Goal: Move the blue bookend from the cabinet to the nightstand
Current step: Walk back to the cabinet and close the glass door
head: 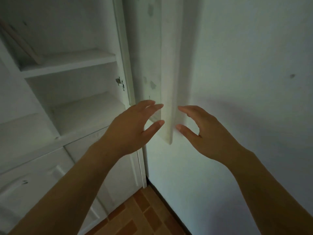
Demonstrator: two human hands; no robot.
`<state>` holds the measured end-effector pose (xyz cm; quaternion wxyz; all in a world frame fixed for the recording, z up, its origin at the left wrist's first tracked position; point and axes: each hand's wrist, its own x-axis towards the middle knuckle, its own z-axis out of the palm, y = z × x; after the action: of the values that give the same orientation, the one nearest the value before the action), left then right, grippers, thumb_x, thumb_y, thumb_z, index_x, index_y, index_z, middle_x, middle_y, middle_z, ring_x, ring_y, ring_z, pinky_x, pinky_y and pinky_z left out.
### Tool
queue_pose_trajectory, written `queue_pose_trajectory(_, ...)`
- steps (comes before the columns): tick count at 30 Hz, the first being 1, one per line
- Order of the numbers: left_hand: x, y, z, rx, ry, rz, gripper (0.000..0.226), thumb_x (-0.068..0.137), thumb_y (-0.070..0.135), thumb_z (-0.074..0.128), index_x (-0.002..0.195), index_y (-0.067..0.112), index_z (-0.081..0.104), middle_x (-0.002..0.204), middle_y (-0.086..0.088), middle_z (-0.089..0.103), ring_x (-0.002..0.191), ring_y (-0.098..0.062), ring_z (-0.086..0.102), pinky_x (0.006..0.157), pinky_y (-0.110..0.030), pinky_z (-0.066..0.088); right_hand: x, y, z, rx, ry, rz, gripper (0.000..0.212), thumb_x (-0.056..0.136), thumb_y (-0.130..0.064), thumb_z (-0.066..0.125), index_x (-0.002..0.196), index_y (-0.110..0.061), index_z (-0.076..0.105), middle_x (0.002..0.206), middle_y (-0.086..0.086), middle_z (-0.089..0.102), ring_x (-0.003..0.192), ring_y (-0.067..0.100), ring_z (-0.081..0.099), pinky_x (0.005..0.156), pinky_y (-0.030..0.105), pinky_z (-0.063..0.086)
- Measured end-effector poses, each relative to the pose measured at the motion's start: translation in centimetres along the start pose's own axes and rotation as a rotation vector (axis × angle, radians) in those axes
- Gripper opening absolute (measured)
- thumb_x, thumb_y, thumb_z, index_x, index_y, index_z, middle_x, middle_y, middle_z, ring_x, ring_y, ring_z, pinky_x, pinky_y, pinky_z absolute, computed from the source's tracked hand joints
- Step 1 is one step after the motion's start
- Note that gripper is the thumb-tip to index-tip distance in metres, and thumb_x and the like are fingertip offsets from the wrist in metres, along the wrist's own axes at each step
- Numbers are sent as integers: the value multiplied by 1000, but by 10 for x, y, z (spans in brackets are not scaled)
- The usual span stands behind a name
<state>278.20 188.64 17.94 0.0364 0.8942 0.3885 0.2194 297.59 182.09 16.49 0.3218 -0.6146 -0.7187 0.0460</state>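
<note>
Nearest the camera, both bare forearms enter from the bottom edge and converge toward the centre of the view. The left hand [133,128] is raised with palm turned inward, fingers spread and slightly curled, thumb separated from the index finger; it grips nothing. The right hand [205,131] mirrors it, fingers apart and loosely curved, thumb extended toward the left; it is likewise empty.

Between the two hands hangs the lower edge of an open white cabinet door [169,99], seen edge-on. The fingertips of the left hand lie just beside the door's left face, and those of the right hand just beside its right face (contact cannot be confirmed because of motion blur).

Below the hands, a floor [144,216] of orange-brown tiles is visible at the bottom centre.

Behind the left arm stands the white cabinet [71,65], with closed panelled lower doors and open shelves above. A metal hinge [120,82] is fixed to the inner frame. A pale board [22,43] leans on the upper shelf at top left. The visible shelves hold no blue bookend; its location cannot be determined from this view, so its position relative to the fingers cannot be stated.

Farthest back, on the right, is a plain white wall [254,65].
</note>
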Motion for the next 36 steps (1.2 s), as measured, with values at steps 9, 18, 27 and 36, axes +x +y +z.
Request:
queue_pose_trajectory(9,102,-24,-33,96,118,29,61,85,63,25,140,36,26,148,6,32,133,-14,33,106,-38,31,102,17,-43,-18,133,-155,63,86,-50,42,141,-27,21,145,-7,30,124,10,39,99,25,36)
queue_pose_trajectory(18,157,-34,-78,118,242,115,70,84,65,26,144,31,16,149,7,29,133,-14,34,106,-37,34,151,15,-63,-61,265,-209,68,86,-49,44,143,-26,14,150,-9,16,130,8,32,101,23,34)
queue_pose_trajectory(27,205,-37,-132,116,375,192,61,90,51,38,143,27,21,148,6,30,131,-11,32,97,-21,24,190,-1,-91,-21,391,-253,69,87,-47,45,144,-24,14,150,-10,17,132,6,30,106,36,36)
queue_pose_trajectory(36,239,-27,-182,106,503,218,62,89,49,39,143,25,21,151,2,25,136,-14,26,105,-26,21,201,-9,-99,9,413,-299,65,88,-53,40,143,-31,12,150,-18,13,132,0,25,106,33,37)
